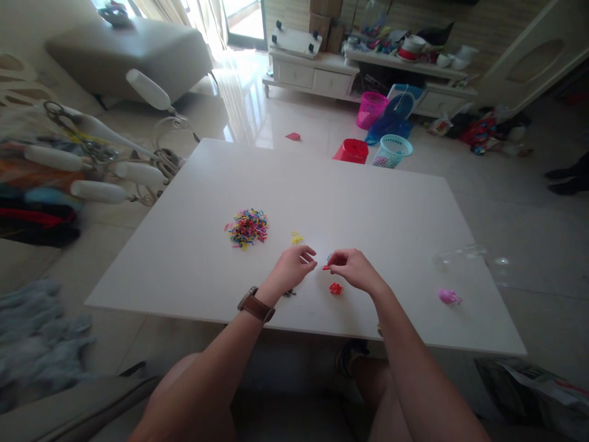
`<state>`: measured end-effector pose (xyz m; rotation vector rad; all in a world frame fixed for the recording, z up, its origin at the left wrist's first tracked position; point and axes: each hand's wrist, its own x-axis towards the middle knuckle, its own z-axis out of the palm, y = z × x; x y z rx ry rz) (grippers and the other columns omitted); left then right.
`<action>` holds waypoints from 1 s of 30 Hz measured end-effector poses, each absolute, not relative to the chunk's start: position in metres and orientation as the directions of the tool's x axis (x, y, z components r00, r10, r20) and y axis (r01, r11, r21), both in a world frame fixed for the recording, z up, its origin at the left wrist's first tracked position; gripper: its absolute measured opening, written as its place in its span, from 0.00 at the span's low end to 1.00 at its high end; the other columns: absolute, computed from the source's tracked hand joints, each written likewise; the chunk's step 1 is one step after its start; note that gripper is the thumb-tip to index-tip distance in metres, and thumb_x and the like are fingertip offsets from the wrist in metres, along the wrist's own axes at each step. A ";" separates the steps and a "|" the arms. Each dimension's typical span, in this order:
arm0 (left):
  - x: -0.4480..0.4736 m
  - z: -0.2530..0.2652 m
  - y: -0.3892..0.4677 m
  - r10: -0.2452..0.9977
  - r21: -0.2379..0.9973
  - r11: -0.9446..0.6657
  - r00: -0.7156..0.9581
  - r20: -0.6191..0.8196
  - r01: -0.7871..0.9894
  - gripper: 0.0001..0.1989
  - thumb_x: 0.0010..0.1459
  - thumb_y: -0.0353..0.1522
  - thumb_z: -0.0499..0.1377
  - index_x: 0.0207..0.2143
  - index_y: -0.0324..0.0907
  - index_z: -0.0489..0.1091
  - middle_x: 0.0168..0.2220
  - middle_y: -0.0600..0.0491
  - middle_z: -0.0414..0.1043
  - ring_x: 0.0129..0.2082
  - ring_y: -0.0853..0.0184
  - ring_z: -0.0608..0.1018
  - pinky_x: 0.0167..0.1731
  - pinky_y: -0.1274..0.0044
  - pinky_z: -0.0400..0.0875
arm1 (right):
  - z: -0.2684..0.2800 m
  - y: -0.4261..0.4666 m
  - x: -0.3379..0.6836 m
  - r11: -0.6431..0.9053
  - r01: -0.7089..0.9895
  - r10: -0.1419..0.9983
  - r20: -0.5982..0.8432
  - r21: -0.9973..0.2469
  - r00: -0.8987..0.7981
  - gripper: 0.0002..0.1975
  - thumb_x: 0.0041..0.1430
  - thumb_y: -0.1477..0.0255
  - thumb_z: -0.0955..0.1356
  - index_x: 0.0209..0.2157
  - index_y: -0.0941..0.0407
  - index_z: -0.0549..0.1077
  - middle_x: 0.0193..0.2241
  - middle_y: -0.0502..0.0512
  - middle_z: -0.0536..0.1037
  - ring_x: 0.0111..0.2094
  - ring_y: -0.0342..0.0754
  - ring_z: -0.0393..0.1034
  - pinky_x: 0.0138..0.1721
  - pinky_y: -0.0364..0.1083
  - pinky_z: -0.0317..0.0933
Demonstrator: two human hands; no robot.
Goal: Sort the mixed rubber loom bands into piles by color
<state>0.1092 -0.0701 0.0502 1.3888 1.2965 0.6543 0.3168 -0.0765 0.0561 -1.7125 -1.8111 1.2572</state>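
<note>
Both my hands hover low over the white table (184, 245), close together. My right hand (355, 270) pinches a small red rubber band (326, 267) between fingertips. My left hand (291, 269), with a brown watch on the wrist, has its fingers curled right beside it; whether it also touches the band is unclear. Below the hands lies a small red pile (335, 288) of bands. A yellow clump (297, 238) sits just beyond my left hand, and a big mixed-colour heap of bands (248, 228) lies further left. A dark clump (289, 293) peeks out under my left wrist.
A pink clump (449, 297) lies near the table's right front, with a clear plastic bag or container (464, 255) beyond it. A drying rack with clothes (83, 166) stands left. Red (352, 150), teal (391, 150) and pink baskets (370, 109) sit on the floor behind.
</note>
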 end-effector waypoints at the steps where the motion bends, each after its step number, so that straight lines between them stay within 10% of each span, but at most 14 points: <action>1: 0.109 0.049 -0.070 0.942 0.910 0.142 0.229 -0.244 0.390 0.09 0.51 0.30 0.65 0.37 0.42 0.80 0.32 0.49 0.80 0.30 0.63 0.78 0.33 0.74 0.70 | 0.054 -0.076 0.320 -0.107 0.698 0.909 -0.355 -0.708 -0.220 0.07 0.50 0.80 0.69 0.28 0.57 0.80 0.26 0.51 0.81 0.29 0.44 0.73 0.33 0.41 0.63; 11: 0.099 0.040 -0.068 0.961 0.866 0.094 0.183 -0.208 0.491 0.06 0.52 0.32 0.64 0.34 0.44 0.79 0.31 0.50 0.79 0.31 0.63 0.77 0.37 0.73 0.68 | 0.035 -0.083 0.326 -0.107 0.866 0.758 -0.604 -0.488 -0.246 0.10 0.44 0.85 0.71 0.21 0.56 0.80 0.22 0.51 0.80 0.26 0.45 0.71 0.27 0.41 0.58; 24: -0.008 0.035 -0.034 0.966 0.444 0.255 -0.205 -0.159 0.859 0.09 0.53 0.28 0.62 0.37 0.43 0.80 0.39 0.46 0.81 0.41 0.56 0.80 0.42 0.71 0.71 | 0.041 -0.077 0.322 -0.007 0.906 0.838 -0.496 -0.424 -0.226 0.14 0.51 0.81 0.71 0.40 0.58 0.81 0.32 0.53 0.81 0.30 0.44 0.72 0.33 0.41 0.59; 30: -0.034 0.012 -0.027 0.961 0.433 0.274 -0.228 -0.156 0.859 0.13 0.55 0.32 0.63 0.44 0.45 0.80 0.43 0.47 0.81 0.43 0.57 0.80 0.43 0.71 0.71 | 0.043 -0.076 0.318 -0.008 0.899 0.830 -0.505 -0.439 -0.239 0.15 0.54 0.79 0.70 0.44 0.58 0.80 0.34 0.54 0.82 0.31 0.44 0.73 0.34 0.41 0.60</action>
